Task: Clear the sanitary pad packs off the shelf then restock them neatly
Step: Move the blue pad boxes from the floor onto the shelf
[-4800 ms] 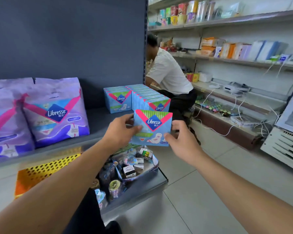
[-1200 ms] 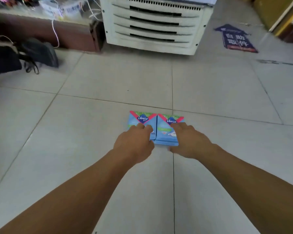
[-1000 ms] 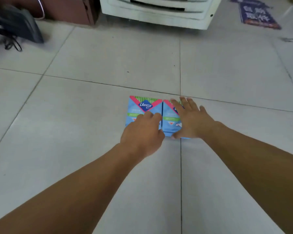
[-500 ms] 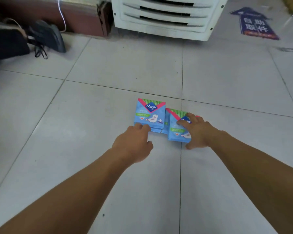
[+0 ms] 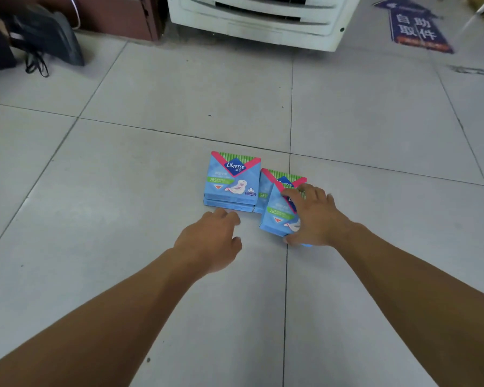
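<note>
Down low, near to far:
L hand [image 5: 211, 241]: hovers over the floor tile [image 5: 123, 219] just near of the left stack, fingers loosely curled, holding nothing; fingertips close to the stack's near edge, contact not clear.
R hand [image 5: 316, 219]: grips the tilted pack [image 5: 275, 216], fingers spread over its face, thumb at the near bottom corner.
Tilted pack: blue Libresse, near edge raised, leans over the pack below it.
Lower right pack [image 5: 266, 185]: lies under and behind the tilted one, only its far part shows.
Left stack [image 5: 231, 181]: blue Libresse packs lying flat on the floor, face up, just left of the R-hand packs; at least two layers by the edges.
Far: white vented unit [image 5: 257, 20] at top centre; blue floor sticker [image 5: 415, 29] far right; dark shoe [image 5: 51, 37] far left beside brown base [image 5: 112, 15].
</note>
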`<state>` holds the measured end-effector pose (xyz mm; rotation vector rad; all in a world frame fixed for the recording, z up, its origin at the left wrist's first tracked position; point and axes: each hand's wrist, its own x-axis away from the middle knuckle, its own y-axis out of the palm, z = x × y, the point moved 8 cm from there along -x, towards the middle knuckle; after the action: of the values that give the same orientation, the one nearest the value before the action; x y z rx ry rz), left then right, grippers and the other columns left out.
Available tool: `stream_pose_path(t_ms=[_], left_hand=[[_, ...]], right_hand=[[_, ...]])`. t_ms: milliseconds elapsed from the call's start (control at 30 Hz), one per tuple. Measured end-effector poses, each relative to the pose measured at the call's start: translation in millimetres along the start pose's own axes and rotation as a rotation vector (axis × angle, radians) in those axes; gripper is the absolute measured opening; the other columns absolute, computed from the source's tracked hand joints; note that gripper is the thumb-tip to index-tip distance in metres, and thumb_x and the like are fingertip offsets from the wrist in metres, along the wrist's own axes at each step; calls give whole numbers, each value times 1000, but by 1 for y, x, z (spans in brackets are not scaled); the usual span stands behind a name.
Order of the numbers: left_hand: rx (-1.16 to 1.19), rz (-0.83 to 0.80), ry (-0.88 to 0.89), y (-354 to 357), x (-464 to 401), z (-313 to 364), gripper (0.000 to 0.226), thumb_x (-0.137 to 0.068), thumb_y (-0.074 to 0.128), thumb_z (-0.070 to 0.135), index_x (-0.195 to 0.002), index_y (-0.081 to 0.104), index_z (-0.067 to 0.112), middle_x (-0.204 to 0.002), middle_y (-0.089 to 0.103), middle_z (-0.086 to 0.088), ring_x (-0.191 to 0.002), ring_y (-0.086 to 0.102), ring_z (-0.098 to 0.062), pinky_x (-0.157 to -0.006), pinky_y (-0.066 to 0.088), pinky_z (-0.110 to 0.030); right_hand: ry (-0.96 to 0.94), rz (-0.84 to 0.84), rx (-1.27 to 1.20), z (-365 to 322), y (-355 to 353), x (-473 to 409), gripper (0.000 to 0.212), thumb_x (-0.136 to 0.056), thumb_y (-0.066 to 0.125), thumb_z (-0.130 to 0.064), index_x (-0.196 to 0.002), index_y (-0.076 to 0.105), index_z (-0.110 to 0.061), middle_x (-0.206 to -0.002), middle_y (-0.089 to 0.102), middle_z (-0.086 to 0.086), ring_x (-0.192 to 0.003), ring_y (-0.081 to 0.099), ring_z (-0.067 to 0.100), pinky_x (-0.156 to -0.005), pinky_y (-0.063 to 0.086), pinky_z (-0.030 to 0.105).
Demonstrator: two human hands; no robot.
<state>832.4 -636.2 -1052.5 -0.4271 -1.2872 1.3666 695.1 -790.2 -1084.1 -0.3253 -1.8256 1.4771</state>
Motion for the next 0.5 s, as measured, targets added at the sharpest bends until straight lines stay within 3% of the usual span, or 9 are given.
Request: stream_pose_path(t_ms=[100, 267, 400, 500], left_hand=[[134, 44, -42, 1, -3, -6, 40, -97, 47, 42, -133, 48, 25, -136, 49, 6, -119, 50, -14, -92, 47, -34], [643, 35, -94, -7, -3, -2, 52, -87, 62, 52, -128, 51, 22, -122, 57, 8, -110, 57, -11, -90, 48, -29], [877, -15, -54, -34, 3, 8, 44, -79, 78, 35, -116, 58, 20, -110, 70, 3, -95, 68, -10, -73, 51, -24], [862, -10, -84, -64, 18, 0, 38, -77, 81, 26, -104, 55, 19, -104, 71, -3, -92, 70, -19, -77, 57, -34]], right_hand=[[-53, 58, -50, -4, -4, 16, 104, -62, 74, -62, -146, 18, -36, -146, 22, 6, -131, 28, 30, -109, 27, 46], [-234, 184, -43, -36, -28, 46, 97, -61, 70, -64, -143, 24, -35, -150, 23, 8, -138, 21, 29, -114, 23, 48], [-313, 302, -66, -69, -62, 63, 95, -62, 69, -65, -141, 24, -34, -148, 23, 7, -136, 20, 28, -113, 28, 45], [-339, 282, -88, -88, -86, 72, 97, -66, 71, -65, -145, 23, -34, -151, 17, 5, -140, 13, 26, -116, 24, 42]])
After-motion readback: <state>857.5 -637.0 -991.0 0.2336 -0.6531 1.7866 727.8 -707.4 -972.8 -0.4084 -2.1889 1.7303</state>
